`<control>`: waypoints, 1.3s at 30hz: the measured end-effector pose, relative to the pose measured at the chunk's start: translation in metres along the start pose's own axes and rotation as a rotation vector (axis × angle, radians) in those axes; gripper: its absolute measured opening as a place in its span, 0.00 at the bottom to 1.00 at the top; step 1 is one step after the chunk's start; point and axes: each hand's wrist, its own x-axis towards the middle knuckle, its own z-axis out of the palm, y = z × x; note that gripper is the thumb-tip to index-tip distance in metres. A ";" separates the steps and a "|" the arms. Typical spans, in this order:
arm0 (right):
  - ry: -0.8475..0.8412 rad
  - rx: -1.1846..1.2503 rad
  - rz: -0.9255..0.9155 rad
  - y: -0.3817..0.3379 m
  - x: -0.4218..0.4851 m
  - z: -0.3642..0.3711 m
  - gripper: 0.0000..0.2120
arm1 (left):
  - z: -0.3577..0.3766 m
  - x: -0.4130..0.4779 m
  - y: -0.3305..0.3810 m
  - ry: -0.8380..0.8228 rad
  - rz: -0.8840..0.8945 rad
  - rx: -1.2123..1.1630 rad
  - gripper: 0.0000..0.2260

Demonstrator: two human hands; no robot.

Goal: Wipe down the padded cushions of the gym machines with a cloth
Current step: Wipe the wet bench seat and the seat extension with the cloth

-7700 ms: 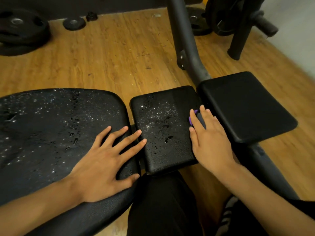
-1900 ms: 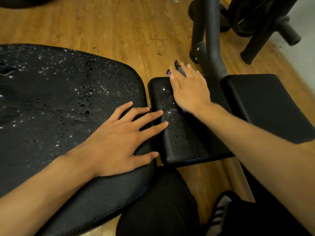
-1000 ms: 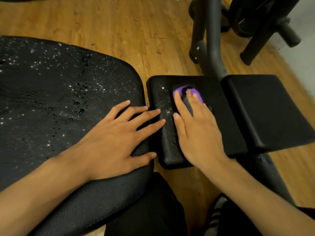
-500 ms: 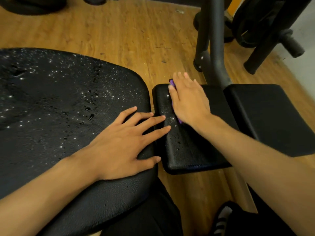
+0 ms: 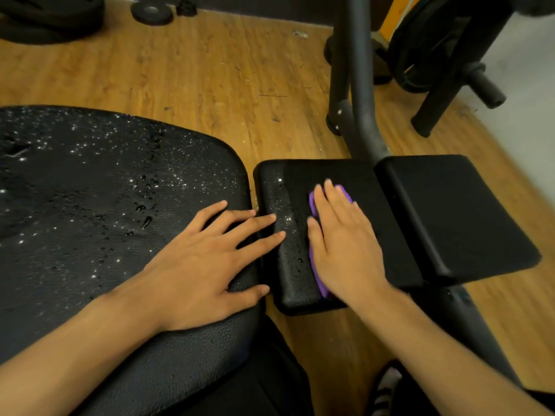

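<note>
A large black padded cushion [image 5: 90, 205] speckled with water drops fills the left side. My left hand [image 5: 198, 265] rests flat on its right edge, fingertips reaching onto the small middle cushion [image 5: 285, 235]. That cushion is wet along its left strip and dry on the right. My right hand [image 5: 345, 247] presses flat on a purple cloth [image 5: 318, 283], which shows only at the fingertips and along the hand's left edge. A third black cushion [image 5: 450, 217] on the right looks dry.
A dark grey machine frame post [image 5: 360, 94] rises behind the middle cushion. Weight plates [image 5: 51, 16] lie on the wooden floor at the back left, and a plate rack with a bar peg [image 5: 480, 85] stands at the back right. My legs are below the cushions.
My right hand with the cloth has slid back toward me along the middle cushion from its far edge. My left hand has stayed in place. The view has shifted slightly.
</note>
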 end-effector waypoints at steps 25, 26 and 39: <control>0.020 0.007 0.019 -0.013 -0.018 -0.001 0.26 | -0.003 0.000 0.004 0.006 -0.027 0.011 0.33; 0.010 -0.012 0.010 -0.010 -0.042 -0.004 0.27 | -0.003 0.000 0.004 0.005 -0.028 0.009 0.33; -0.012 0.019 0.125 0.002 0.091 0.009 0.27 | -0.003 0.001 0.004 0.006 -0.028 0.007 0.32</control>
